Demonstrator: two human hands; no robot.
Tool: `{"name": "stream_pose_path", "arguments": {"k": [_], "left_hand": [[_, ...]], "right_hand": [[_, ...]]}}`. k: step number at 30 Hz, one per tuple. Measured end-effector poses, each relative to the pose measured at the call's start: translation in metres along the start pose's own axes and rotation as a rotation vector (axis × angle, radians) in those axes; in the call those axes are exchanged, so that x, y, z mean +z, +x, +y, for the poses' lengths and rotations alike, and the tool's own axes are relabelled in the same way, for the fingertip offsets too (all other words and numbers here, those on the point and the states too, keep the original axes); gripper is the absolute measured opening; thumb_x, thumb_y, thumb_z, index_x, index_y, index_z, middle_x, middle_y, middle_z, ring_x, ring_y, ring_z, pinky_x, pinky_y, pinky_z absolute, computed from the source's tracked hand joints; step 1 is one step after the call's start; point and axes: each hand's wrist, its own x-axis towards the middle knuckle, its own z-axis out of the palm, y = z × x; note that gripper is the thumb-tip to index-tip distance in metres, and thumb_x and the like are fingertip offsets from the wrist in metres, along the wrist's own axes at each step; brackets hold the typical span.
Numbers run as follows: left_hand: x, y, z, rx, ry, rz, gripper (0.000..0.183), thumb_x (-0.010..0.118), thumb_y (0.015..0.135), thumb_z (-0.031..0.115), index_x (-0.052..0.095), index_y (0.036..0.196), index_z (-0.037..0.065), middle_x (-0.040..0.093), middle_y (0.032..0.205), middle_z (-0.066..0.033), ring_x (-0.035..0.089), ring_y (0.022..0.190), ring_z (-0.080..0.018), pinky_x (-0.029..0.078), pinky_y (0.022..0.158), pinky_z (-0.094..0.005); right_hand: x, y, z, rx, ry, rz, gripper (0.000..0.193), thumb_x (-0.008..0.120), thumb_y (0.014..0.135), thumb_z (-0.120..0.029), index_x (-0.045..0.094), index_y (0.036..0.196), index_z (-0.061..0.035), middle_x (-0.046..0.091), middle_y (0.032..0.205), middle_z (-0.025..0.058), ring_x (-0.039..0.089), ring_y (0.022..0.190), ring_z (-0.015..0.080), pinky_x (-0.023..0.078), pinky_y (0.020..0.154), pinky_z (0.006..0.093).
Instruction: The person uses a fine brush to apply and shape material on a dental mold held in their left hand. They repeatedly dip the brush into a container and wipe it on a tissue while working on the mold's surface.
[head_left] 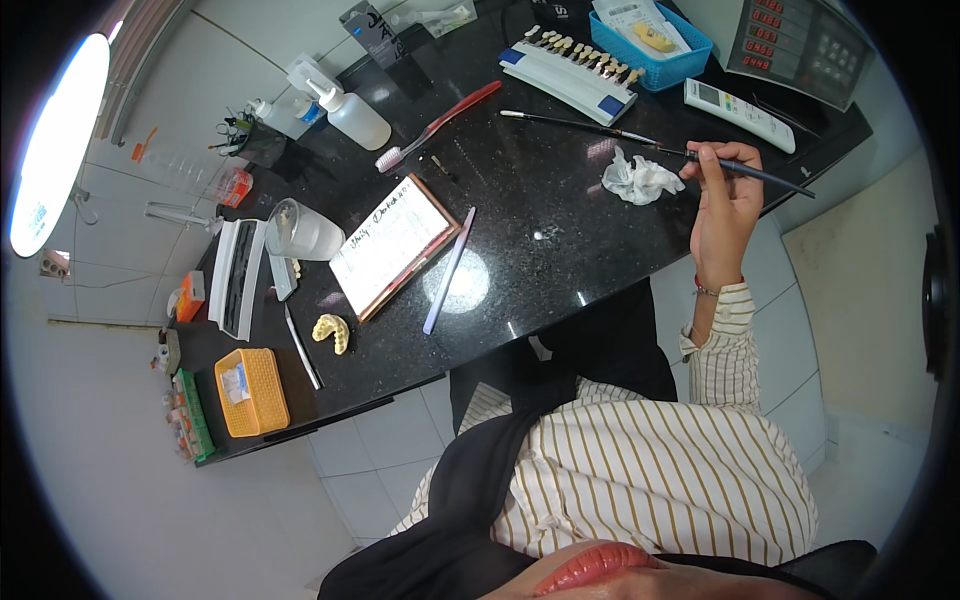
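Observation:
My right hand [728, 205] is closed in a pinch around a thin dark-handled brush [775, 179], held over the right end of the black countertop. The brush's front end points left, toward another slim dark stick [560, 121] with a pale tip; the two seem to overlap. Just left of my fingers lies a crumpled white tissue [640, 180]. Beyond it rests a tooth shade guide [568, 78] with a row of tooth-coloured tabs. My left hand is out of the picture.
Around the countertop [520, 265] are a covered palette box [395, 245], a lilac stick [450, 270], a toothbrush [440, 125], a cup [300, 232], a dental cast [331, 333], a yellow basket [262, 400], a white bottle [357, 122], a blue basket [665, 70] and a remote [740, 112].

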Motion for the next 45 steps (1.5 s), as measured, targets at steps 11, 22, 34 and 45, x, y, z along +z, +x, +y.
{"name": "stream_pose_path", "arguments": {"k": [11, 22, 34, 45], "left_hand": [[-0.001, -0.006, 0.002, -0.023, 0.006, 0.003, 0.015, 0.060, 0.080, 0.014, 0.061, 0.092, 0.004, 0.059, 0.100, -0.0140, 0.057, 0.091, -0.0281, 0.046, 0.078, -0.0376], [-0.002, -0.005, 0.002, -0.035, 0.023, -0.008, 0.016, 0.060, 0.081, 0.016, 0.062, 0.091, 0.003, 0.059, 0.098, -0.0141, 0.057, 0.090, -0.0279, 0.046, 0.078, -0.0371], [-0.002, -0.003, 0.006, -0.044, 0.041, -0.017, 0.018, 0.059, 0.081, 0.018, 0.062, 0.090, 0.003, 0.060, 0.097, -0.0142, 0.058, 0.088, -0.0276, 0.046, 0.078, -0.0366], [-0.003, -0.001, 0.008, -0.052, 0.064, -0.031, 0.019, 0.059, 0.081, 0.020, 0.062, 0.089, 0.002, 0.060, 0.095, -0.0142, 0.058, 0.087, -0.0274, 0.046, 0.078, -0.0361]], "right_hand": [[0.001, -0.004, -0.002, 0.015, -0.008, 0.000, 0.013, 0.058, 0.086, -0.001, 0.046, 0.092, -0.0032, 0.061, 0.091, 0.0151, 0.057, 0.071, 0.0117, 0.048, 0.069, 0.0245], [0.001, -0.005, -0.004, 0.006, -0.001, -0.040, 0.014, 0.058, 0.086, -0.001, 0.045, 0.091, -0.0033, 0.061, 0.090, 0.0138, 0.056, 0.070, 0.0113, 0.046, 0.069, 0.0237], [-0.001, -0.003, -0.005, 0.005, -0.018, -0.064, 0.013, 0.058, 0.087, -0.002, 0.045, 0.091, -0.0035, 0.061, 0.089, 0.0123, 0.055, 0.071, 0.0106, 0.046, 0.068, 0.0230], [-0.001, -0.004, -0.006, -0.004, -0.030, -0.101, 0.013, 0.055, 0.088, -0.001, 0.043, 0.093, -0.0041, 0.060, 0.089, 0.0122, 0.055, 0.072, 0.0097, 0.045, 0.068, 0.0223]]}}
